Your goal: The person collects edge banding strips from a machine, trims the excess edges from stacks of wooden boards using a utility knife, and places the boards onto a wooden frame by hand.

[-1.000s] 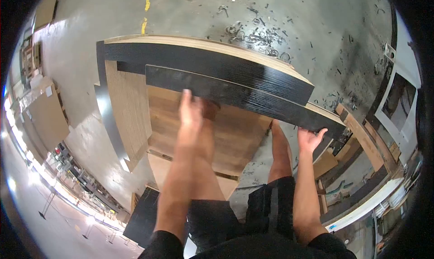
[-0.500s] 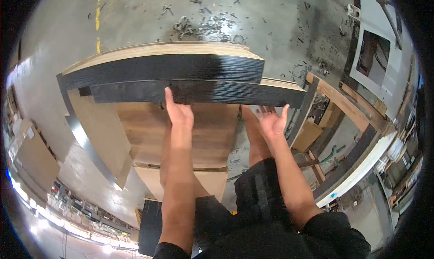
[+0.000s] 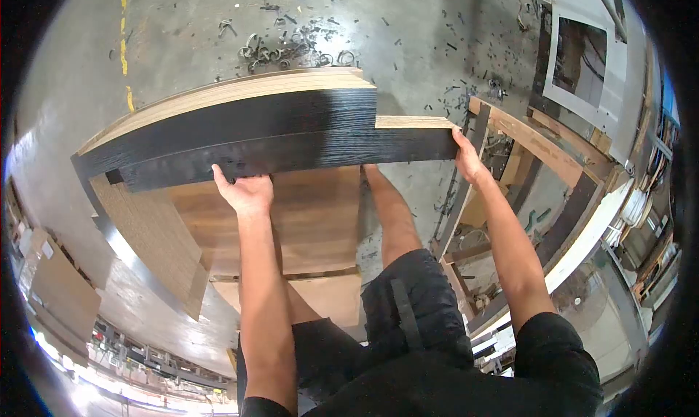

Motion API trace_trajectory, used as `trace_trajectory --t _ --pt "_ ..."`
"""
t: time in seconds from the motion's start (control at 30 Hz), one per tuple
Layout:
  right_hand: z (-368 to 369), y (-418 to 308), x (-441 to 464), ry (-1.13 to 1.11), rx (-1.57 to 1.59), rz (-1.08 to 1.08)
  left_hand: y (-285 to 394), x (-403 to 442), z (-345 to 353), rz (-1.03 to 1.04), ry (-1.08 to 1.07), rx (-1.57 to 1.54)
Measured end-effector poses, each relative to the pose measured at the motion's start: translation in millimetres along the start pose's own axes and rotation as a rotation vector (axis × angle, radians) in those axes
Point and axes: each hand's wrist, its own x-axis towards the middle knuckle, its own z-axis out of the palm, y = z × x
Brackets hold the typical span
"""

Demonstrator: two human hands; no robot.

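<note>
A stack of long boards (image 3: pixel 240 122) with black grained edges and pale wood faces lies across in front of me. The lower black-edged board (image 3: pixel 422 146) juts out past the upper ones at the right. My left hand (image 3: pixel 249 193) supports that lower board from beneath, its thumb up against the black edge and its fingers mostly hidden under it. At the board's right end, my right hand (image 3: pixel 470 159) grips the corner, with its thumb at the top. Below the stack is a brown wood-grain panel (image 3: pixel 291 220).
A pale panel (image 3: pixel 156 235) stands at the left. To the right are a wooden frame (image 3: pixel 535 140) and a grey machine panel (image 3: pixel 611 89). Black strip offcuts (image 3: pixel 284 49) litter the concrete floor beyond the boards. Cardboard (image 3: pixel 62 286) leans at far left.
My right hand has moved from under the lower board to its right end and closed there. More of that board now shows past the upper ones. The view has shifted slightly.
</note>
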Motion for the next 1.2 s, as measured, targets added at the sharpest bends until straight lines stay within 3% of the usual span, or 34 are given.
trace_trajectory --t 0.23,0.47,0.57,0.67,0.7,0.73,0.87,1.2 --pt "12 7 -1 0.101 0.186 0.003 -4 8 -7 0.045 -0.098 0.129" --pt "29 11 1 0.070 0.037 -0.028 1 -1 6 0.114 0.053 0.299" --pt "55 5 -3 0.072 -0.016 -0.019 19 18 -11 0.075 -0.046 0.267" --pt "75 8 4 0.082 -0.104 -0.013 35 1 18 0.147 0.061 0.191" --pt "89 2 2 0.079 -0.090 0.002 49 51 -29 0.160 -0.064 0.216" --pt "96 5 6 0.035 -0.055 -0.026 54 28 -1 0.155 -0.027 0.222" --pt "131 -2 7 -0.046 -0.028 -0.020 88 62 -19 0.268 -0.037 0.261" --pt "172 9 19 -0.131 0.106 0.010 143 93 -29 0.285 0.042 0.231"
